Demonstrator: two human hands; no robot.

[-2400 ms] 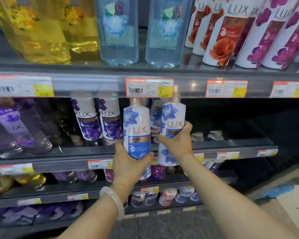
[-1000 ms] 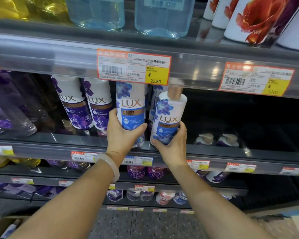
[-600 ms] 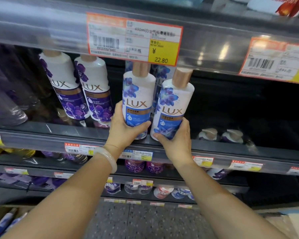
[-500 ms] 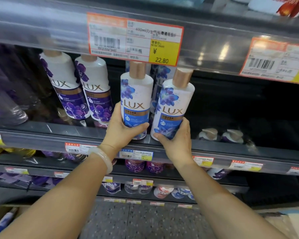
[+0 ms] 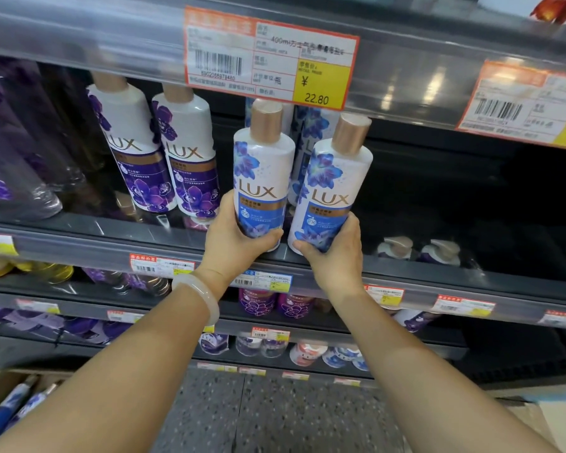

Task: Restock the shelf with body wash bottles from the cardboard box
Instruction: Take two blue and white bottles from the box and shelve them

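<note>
I hold two white body wash bottles with blue flowers and copper caps at the front edge of the dark shelf [image 5: 438,282]. My left hand [image 5: 231,245] grips the base of the left blue bottle [image 5: 263,165], which stands upright. My right hand [image 5: 335,253] grips the base of the right blue bottle [image 5: 332,184], tilted slightly right. More blue bottles [image 5: 311,132] stand behind them. The cardboard box [image 5: 0,390] shows at the bottom left corner, with blue bottles [image 5: 10,407] lying in it.
Two purple-flowered bottles [image 5: 164,165] stand just left of my hands. Right of my hands the shelf is dark, with two pump bottle tops [image 5: 419,250] at the back. A price-tag rail [image 5: 268,57] of the shelf above hangs low over the caps. Lower shelves hold smaller bottles.
Both bottles have risen from below the shelf edge up onto its front. In the last half second the left bottle has shifted slightly outward toward me; the right one barely moved.
</note>
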